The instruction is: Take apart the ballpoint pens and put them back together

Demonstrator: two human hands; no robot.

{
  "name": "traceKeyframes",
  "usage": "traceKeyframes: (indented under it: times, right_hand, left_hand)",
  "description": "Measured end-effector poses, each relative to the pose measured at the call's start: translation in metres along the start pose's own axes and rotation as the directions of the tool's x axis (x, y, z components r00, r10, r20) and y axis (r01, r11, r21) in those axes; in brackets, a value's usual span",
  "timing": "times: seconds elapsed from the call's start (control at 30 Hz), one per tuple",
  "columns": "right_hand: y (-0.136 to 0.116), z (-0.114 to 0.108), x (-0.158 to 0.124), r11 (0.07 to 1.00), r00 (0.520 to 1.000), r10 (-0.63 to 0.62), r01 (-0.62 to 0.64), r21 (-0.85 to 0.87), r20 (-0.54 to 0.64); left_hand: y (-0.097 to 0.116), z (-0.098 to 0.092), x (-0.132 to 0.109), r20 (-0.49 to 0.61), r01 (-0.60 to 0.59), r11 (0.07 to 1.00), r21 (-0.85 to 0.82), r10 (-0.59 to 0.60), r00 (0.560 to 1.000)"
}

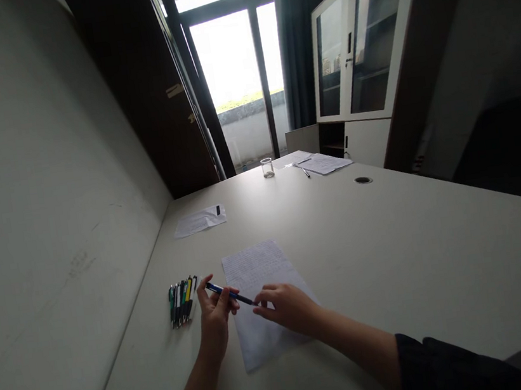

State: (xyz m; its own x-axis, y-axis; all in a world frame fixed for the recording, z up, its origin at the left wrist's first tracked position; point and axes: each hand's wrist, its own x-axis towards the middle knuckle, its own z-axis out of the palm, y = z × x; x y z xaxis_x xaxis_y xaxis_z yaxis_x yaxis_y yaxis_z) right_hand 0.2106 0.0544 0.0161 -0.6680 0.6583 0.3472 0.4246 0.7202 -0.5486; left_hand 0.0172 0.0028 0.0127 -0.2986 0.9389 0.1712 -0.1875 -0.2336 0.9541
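Observation:
A blue and black pen [243,298] is held aslant above a sheet of paper [274,340], its lower end towards the right. My left hand [215,313] is closed around the blue upper part. At the pen's dark tip, the fingers of my right hand [282,306] pinch together; the exact contact there is too small to make out. Lines of handwriting cover the far half of the sheet, while its near half looks blank. Left of my left hand, several pens [182,302] in green, black, yellow and white lie side by side on the table.
The white table [393,254] meets a wall [56,247] on the left. Farther off lie a paper in a clear sleeve [199,221], a small glass [267,168], a stack of papers [326,162] and another pen [306,173]. A round cable hole [363,180] is at the right.

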Motion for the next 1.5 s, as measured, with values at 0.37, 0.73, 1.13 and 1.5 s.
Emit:
traceKeyframes:
  times: [0.37, 0.73, 1.13, 1.5]
  right_hand:
    - [-0.004, 0.002, 0.003, 0.998, 1.000, 0.025, -0.025, -0.055, 0.004]
    - [-0.006, 0.002, 0.007, 0.998, 0.996, 0.049, -0.046, 0.047, -0.068]
    - [0.003, -0.003, 0.005, 0.998, 0.996, 0.033, -0.029, 0.051, -0.080]
    - [0.007, -0.008, 0.006, 0.994, 0.998, 0.058, -0.057, 0.091, -0.016]
  left_hand:
    - [0.001, 0.002, -0.001, 0.011, 0.010, 1.000, 0.018, -0.010, 1.000]
    - [0.004, 0.002, 0.001, -0.032, -0.009, 1.000, -0.005, 0.008, 0.999]
    - [-0.001, -0.011, 0.007, -0.087, -0.117, 0.977, 0.179, 0.134, 0.987]
    - [0.007, -0.027, 0.005, 0.548, -0.566, 0.405, 0.718, 0.171, 0.819]
